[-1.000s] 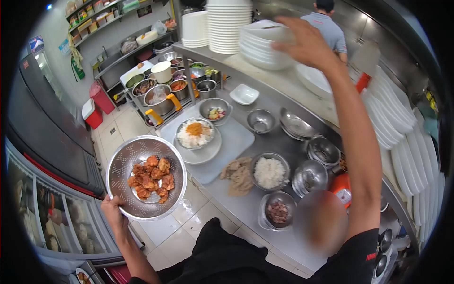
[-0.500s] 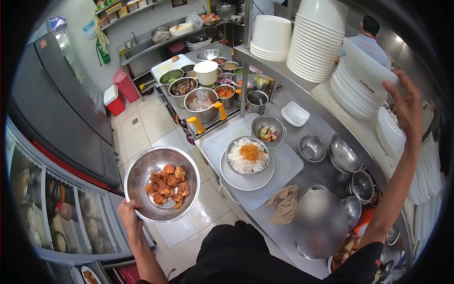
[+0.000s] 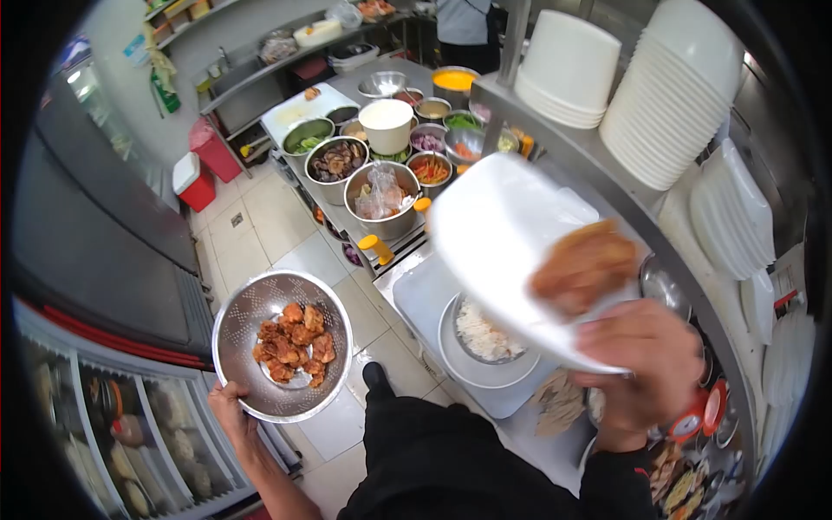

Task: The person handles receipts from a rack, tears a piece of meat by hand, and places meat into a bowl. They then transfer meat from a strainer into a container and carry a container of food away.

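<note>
My left hand [image 3: 230, 406] is closed on the rim of a perforated metal colander [image 3: 236, 334], held out over the floor. Several browned, fried-looking pieces [image 3: 290, 342] lie in its middle. In front of the counter, my right hand [image 3: 650, 368] grips the near edge of a white dish [image 3: 485, 230], which is tilted and blurred by motion. An orange-brown patch [image 3: 585, 264] shows on the dish; I cannot tell whether it is food or a marking. Partly hidden behind the dish, a bowl of white rice [image 3: 487, 331] rests on a round plate [image 3: 464, 368].
Metal containers of ingredients, among them a pot holding a plastic bag [image 3: 381, 195], fill the far counter. Stacked white bowls [image 3: 667, 95] and white dishes [image 3: 732, 208] occupy the right shelf. A glass-topped chiller [image 3: 130, 433] stands left. Beyond the counter is a person [image 3: 465, 26].
My right hand has brought a white dish from the shelf stack down and left, over the counter. The colander has shifted slightly left, and my view has turned a little.
</note>
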{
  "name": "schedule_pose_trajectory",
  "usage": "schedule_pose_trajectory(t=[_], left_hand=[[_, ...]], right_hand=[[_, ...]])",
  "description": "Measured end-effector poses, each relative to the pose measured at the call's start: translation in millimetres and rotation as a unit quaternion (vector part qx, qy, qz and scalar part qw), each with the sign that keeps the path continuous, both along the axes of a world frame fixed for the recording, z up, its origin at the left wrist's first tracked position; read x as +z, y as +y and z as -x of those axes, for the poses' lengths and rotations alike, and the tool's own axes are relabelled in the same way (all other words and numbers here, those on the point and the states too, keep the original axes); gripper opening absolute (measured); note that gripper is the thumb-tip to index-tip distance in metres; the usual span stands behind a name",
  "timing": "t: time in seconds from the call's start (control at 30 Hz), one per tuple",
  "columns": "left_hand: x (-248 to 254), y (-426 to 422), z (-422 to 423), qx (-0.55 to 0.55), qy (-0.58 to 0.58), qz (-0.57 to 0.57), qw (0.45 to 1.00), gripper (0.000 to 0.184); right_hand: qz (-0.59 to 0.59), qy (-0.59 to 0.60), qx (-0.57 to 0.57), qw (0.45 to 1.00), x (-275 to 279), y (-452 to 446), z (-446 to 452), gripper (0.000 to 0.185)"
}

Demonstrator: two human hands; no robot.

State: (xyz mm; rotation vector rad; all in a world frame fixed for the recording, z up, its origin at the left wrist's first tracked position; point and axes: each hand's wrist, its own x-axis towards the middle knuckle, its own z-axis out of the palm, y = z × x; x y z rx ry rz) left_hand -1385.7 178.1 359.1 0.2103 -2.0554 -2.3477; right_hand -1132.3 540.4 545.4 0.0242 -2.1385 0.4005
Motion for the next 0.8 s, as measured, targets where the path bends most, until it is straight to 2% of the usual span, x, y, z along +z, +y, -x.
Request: schedule_pose_trajectory(t=[0.03,0.1,0.17,0.27,0.43,0.47,0.5,0.63,0.7,0.77,0.8], left_hand=[[-1,-3,15,-0.015,-0.011,0.007,1.0,0.024],[-4,-3,57,-0.042,-0.021,-0.01,0.999,0.026],[-8,-9,98,-0.112,-0.028,-0.032,0.993,0.027],[-6,-7,151,-0.153,-0.027,-0.027,0.987,0.026],[-1,21,229,-0.151,0.002,0.011,0.988,0.02],[4,35,235,-0.148,-0.005,0.008,0.989,0.019],[17,38,245,-0.162,-0.031,0.005,0.986,0.022],[14,53,280,-0.229,0.021,0.066,0.971,0.024],[8,63,300,-0.176,0.002,0.165,0.97,0.027],[53,104,268,-0.188,0.021,0.114,0.975,0.033],[50,111,273,-0.228,0.034,0.101,0.968,0.035]], right_hand=[[-0.004,-0.05,0.029,0.998,-15,-5,19,0.017],[-0.01,-0.071,0.064,0.995,-59,-12,63,0.015],[-0.01,-0.073,0.039,0.997,-95,-18,97,0.015],[-0.033,-0.097,0.004,0.995,-135,-21,129,0.017],[-0.091,-0.079,-0.054,0.991,-179,-7,158,0.02],[-0.096,-0.083,-0.079,0.989,-177,-5,156,0.02],[-0.11,-0.103,-0.084,0.985,-150,-10,155,0.021],[-0.126,-0.1,-0.12,0.98,-126,-23,139,0.022],[-0.153,-0.129,-0.176,0.964,-96,-33,119,0.021],[-0.155,-0.151,-0.184,0.959,-62,-38,102,0.018],[-0.152,-0.159,-0.205,0.954,-43,-43,90,0.016]])
